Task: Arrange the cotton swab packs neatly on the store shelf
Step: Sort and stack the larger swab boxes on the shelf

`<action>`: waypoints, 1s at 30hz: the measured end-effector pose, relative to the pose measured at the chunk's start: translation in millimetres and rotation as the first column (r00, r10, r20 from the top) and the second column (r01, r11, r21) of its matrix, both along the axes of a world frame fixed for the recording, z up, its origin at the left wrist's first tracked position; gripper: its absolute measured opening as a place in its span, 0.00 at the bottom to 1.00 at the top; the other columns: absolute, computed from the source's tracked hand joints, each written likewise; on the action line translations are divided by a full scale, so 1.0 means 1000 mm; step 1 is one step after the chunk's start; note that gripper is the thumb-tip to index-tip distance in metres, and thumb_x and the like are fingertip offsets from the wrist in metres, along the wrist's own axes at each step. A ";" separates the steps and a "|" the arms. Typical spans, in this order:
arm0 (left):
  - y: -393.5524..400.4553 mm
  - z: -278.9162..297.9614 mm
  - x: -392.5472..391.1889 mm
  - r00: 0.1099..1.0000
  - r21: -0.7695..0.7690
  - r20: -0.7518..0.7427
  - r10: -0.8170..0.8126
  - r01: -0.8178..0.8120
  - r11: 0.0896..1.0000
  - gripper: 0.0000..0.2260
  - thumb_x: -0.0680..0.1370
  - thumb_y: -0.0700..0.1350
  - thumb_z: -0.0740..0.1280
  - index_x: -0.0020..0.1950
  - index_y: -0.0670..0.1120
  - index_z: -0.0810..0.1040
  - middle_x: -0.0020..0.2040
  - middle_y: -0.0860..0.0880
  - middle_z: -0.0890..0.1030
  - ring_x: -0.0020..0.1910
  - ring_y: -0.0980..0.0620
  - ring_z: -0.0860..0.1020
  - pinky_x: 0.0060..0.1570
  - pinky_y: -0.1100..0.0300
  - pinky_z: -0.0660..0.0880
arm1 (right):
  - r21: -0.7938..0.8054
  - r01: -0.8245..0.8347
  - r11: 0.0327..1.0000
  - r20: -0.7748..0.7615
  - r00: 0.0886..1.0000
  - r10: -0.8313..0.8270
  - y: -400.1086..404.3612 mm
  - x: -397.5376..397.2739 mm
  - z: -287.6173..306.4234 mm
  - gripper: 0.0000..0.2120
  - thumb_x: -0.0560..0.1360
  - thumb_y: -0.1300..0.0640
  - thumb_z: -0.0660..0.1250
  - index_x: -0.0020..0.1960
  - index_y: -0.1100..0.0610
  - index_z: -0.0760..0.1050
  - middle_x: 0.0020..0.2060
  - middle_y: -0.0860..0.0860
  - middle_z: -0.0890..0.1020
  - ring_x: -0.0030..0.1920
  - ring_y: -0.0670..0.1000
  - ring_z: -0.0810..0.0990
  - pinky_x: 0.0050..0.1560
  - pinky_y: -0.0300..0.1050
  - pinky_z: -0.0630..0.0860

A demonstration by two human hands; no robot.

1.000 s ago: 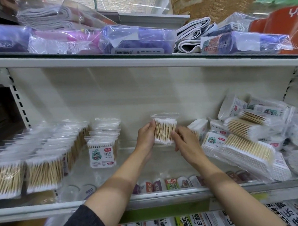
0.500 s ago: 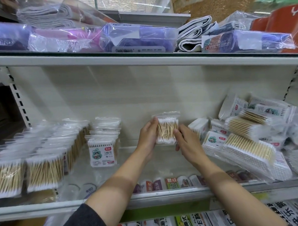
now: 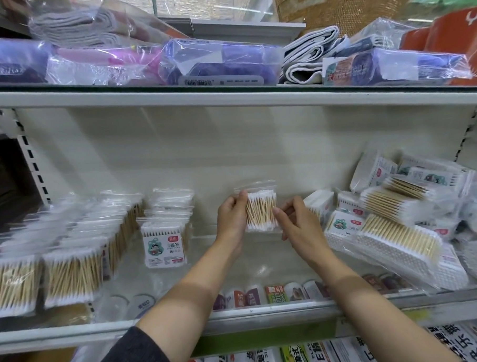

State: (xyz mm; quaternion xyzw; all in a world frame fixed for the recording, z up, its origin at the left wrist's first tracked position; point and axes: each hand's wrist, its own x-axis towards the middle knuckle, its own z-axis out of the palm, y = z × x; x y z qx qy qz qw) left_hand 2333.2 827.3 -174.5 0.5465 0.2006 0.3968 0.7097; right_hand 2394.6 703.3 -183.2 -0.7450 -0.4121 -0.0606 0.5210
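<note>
We hold one cotton swab pack (image 3: 261, 210) between both hands, upright, in the open middle stretch of the shelf (image 3: 265, 315), close to the back wall and seemingly raised off the shelf floor rather than resting on it. Our left hand (image 3: 231, 218) pinches its left edge, fingers curled round the side; our right hand (image 3: 296, 224) touches the right edge with thumb and fingertips, though whether that is a firm pinch or a light steadying touch we cannot tell.

We judge the pack to be very light, and soft at its skin: a thin clear zip bag that will crinkle and may slide under the fingers. The bundled sticks inside should give it some stiffness across the middle, so the side edges there look like the best hold; the empty sealed flap on top would likely just fold. Squeezing hard could bend the sticks.

The pack is small and roughly square, with pale wooden sticks standing vertically and white cotton tips banding the top and bottom. No printed label shows on this face.

Toward the shelf's left end, standing rows (image 3: 68, 259) of like packs run front to back, one labelled pack (image 3: 164, 245) fronting a row. At the right end lies a loose heap (image 3: 392, 223).
</note>
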 end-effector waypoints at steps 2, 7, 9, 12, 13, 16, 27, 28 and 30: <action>0.001 -0.001 0.000 1.000 -0.008 -0.005 0.011 -0.011 1.000 0.10 0.80 0.45 0.62 0.40 0.43 0.75 0.40 0.44 0.79 0.44 0.46 0.77 0.51 0.49 0.75 | -0.010 -0.004 1.000 0.017 1.000 0.004 0.000 0.000 0.000 0.08 0.78 0.50 0.62 0.42 0.50 0.67 0.37 0.50 0.77 0.35 0.50 0.77 0.40 0.46 0.75; -0.004 0.001 -0.006 0.989 0.002 0.021 -0.144 0.144 0.990 0.09 0.75 0.48 0.69 0.41 0.43 0.75 0.41 0.44 0.80 0.43 0.47 0.79 0.45 0.55 0.75 | -0.013 -0.105 0.994 -0.060 0.993 0.104 -0.001 -0.006 0.003 0.07 0.78 0.51 0.64 0.50 0.55 0.73 0.37 0.50 0.77 0.31 0.41 0.75 0.29 0.30 0.69; -0.007 0.004 -0.009 0.977 0.026 0.027 -0.213 0.212 0.977 0.12 0.72 0.53 0.69 0.41 0.44 0.76 0.41 0.46 0.82 0.42 0.50 0.81 0.42 0.61 0.76 | -0.018 -0.138 0.990 -0.128 0.983 0.135 -0.002 -0.007 0.004 0.12 0.77 0.48 0.64 0.52 0.56 0.74 0.37 0.50 0.78 0.28 0.40 0.75 0.26 0.29 0.67; -0.007 0.006 -0.011 0.977 0.047 -0.004 -0.212 0.212 0.976 0.16 0.72 0.56 0.67 0.44 0.43 0.80 0.40 0.48 0.82 0.42 0.54 0.80 0.38 0.64 0.74 | -0.071 -0.121 0.990 -0.112 0.987 0.112 -0.002 -0.006 0.002 0.13 0.75 0.45 0.65 0.52 0.54 0.74 0.39 0.50 0.80 0.33 0.44 0.78 0.30 0.32 0.71; -0.008 0.006 -0.012 0.979 0.044 -0.018 -0.201 0.202 0.978 0.12 0.74 0.54 0.67 0.44 0.44 0.79 0.38 0.49 0.81 0.40 0.55 0.79 0.36 0.65 0.73 | -0.099 -0.093 0.991 -0.070 0.994 0.087 -0.001 -0.004 0.000 0.13 0.75 0.45 0.66 0.52 0.54 0.74 0.41 0.50 0.80 0.36 0.47 0.79 0.34 0.36 0.74; -0.012 0.008 -0.015 0.982 0.081 -0.079 -0.171 0.177 0.981 0.03 0.76 0.41 0.67 0.43 0.47 0.78 0.37 0.50 0.78 0.36 0.55 0.76 0.29 0.69 0.70 | -0.152 -0.038 0.988 0.024 0.999 0.042 0.001 0.001 -0.002 0.13 0.75 0.47 0.67 0.54 0.55 0.76 0.43 0.49 0.78 0.43 0.50 0.77 0.42 0.48 0.75; 0.001 0.085 -0.071 0.996 0.426 -0.094 0.010 0.031 0.904 0.07 0.73 0.33 0.68 0.46 0.44 0.79 0.36 0.50 0.76 0.24 0.64 0.72 0.24 0.72 0.65 | 0.123 -0.318 0.940 -0.281 0.897 0.340 0.020 -0.041 0.036 0.08 0.75 0.63 0.67 0.50 0.62 0.69 0.36 0.49 0.78 0.31 0.39 0.76 0.29 0.32 0.69; 0.004 0.091 -0.081 0.996 0.431 -0.087 -0.001 0.038 0.902 0.06 0.73 0.33 0.68 0.47 0.42 0.78 0.35 0.50 0.76 0.23 0.64 0.71 0.23 0.72 0.64 | 0.150 -0.350 0.925 -0.289 0.879 0.380 0.024 -0.048 0.040 0.07 0.75 0.65 0.67 0.50 0.63 0.69 0.35 0.50 0.77 0.27 0.37 0.74 0.26 0.30 0.67; 0.010 0.099 -0.101 0.994 0.453 -0.105 -0.023 0.068 0.889 0.05 0.74 0.34 0.68 0.46 0.43 0.79 0.34 0.50 0.76 0.25 0.62 0.72 0.24 0.70 0.65 | 0.170 -0.409 0.897 -0.298 0.846 0.442 0.033 -0.065 0.045 0.08 0.75 0.67 0.66 0.51 0.64 0.68 0.33 0.50 0.75 0.24 0.37 0.73 0.23 0.29 0.65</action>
